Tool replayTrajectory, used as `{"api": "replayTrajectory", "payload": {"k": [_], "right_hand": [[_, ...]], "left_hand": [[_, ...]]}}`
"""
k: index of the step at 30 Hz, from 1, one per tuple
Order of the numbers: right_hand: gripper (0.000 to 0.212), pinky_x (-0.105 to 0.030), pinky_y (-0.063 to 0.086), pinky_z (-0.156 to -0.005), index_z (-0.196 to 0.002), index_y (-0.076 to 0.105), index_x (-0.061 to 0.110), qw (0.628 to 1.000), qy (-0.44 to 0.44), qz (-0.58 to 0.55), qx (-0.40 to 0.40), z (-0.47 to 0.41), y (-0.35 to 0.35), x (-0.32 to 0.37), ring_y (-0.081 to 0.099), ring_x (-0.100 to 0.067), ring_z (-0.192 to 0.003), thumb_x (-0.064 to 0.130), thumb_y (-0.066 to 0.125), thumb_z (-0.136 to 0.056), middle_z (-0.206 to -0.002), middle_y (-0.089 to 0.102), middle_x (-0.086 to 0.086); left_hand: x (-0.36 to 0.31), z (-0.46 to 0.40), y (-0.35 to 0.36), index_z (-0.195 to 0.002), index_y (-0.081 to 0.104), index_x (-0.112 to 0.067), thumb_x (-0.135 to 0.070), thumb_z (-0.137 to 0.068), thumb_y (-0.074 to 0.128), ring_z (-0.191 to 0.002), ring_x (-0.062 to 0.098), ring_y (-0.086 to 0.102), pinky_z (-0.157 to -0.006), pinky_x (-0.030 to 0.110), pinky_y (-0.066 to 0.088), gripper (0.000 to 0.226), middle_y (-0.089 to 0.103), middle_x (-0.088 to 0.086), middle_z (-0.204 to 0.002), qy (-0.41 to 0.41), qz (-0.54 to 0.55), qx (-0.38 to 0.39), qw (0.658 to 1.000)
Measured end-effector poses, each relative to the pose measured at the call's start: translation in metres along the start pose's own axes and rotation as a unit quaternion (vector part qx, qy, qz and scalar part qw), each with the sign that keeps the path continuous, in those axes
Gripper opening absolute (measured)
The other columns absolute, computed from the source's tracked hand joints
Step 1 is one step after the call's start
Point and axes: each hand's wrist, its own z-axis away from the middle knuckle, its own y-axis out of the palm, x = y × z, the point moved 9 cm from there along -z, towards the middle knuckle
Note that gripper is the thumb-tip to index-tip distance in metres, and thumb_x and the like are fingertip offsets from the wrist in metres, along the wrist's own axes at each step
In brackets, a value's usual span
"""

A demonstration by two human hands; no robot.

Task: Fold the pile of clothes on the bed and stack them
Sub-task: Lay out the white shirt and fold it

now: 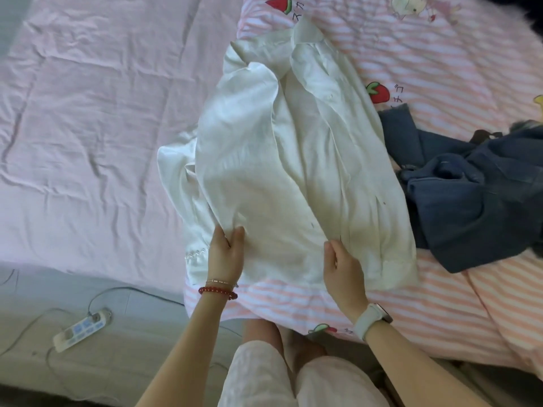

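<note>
Both the left hand [227,254] and right hand [342,267] pinch the thin, limp white cotton shirt's [288,160] near hem; light, floppy, best gripped at corners.

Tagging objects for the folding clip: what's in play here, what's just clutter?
In play: white shirt, pinched at its near hem by the left hand and right hand; blue denim garment beside it, unfolded.

Clutter: power strip on the floor, striped quilt, pink sheet.

Both hands pinching the near hem of a white shirt [282,171], left hand [226,254] and right hand [343,268], spread on the striped quilt [440,54] beside crumpled jeans [464,195].
</note>
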Motion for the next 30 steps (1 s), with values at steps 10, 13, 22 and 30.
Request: {"api": "replayTrajectory", "payload": {"k": [10, 13, 22, 30], "right_hand": [[0.029, -0.019, 0.024, -0.048, -0.068, 0.049, 0.006, 0.999, -0.003, 0.024, -0.03, 0.029, -0.008, -0.026, 0.036, -0.015, -0.052, 0.011, 0.044, -0.096, -0.064, 0.038, 0.002], [0.037, -0.02, 0.02, -0.047, -0.061, 0.037, 0.017, 0.998, 0.023, -0.007, -0.056, 0.028, -0.015, -0.031, 0.029, -0.008, -0.046, 0.01, 0.042, -0.097, -0.054, 0.031, 0.007], [0.018, -0.018, 0.029, -0.05, -0.087, 0.05, 0.015, 0.98, -0.073, -0.17, -0.076, 0.024, -0.033, 0.029, 0.035, -0.006, -0.049, 0.011, 0.037, -0.099, -0.055, 0.035, 0.008], [0.028, -0.029, 0.042, -0.069, -0.116, 0.058, 0.01, 0.983, 0.117, 0.087, 0.111, 0.01, 0.013, -0.049, 0.058, -0.026, -0.089, 0.015, 0.038, -0.097, -0.1, 0.064, -0.008]], "left_hand": [[0.065, 0.025, -0.004, -0.085, 0.063, -0.011, -0.024, -0.081, 0.069, -0.079, 0.025, 0.063, -0.077, 0.037, 0.053, 0.015, 0.066, 0.008, -0.089, -0.21, 0.11, 0.077, 0.969], [0.07, 0.031, -0.007, -0.08, 0.064, -0.01, -0.022, -0.079, 0.07, -0.081, 0.028, 0.061, -0.082, 0.043, 0.051, 0.013, 0.065, 0.012, -0.088, -0.2, 0.118, 0.095, 0.968], [0.027, 0.034, -0.071, -0.071, 0.041, -0.013, -0.03, -0.085, 0.064, -0.051, 0.002, 0.043, -0.049, 0.019, 0.03, 0.031, 0.038, -0.003, -0.059, -0.03, 0.03, -0.212, 0.976], [0.041, 0.016, -0.028, -0.135, 0.038, -0.014, -0.021, -0.085, 0.059, -0.125, 0.034, 0.032, -0.098, 0.048, 0.028, 0.055, 0.036, 0.013, -0.136, -0.01, -0.31, -0.105, 0.945]]}}
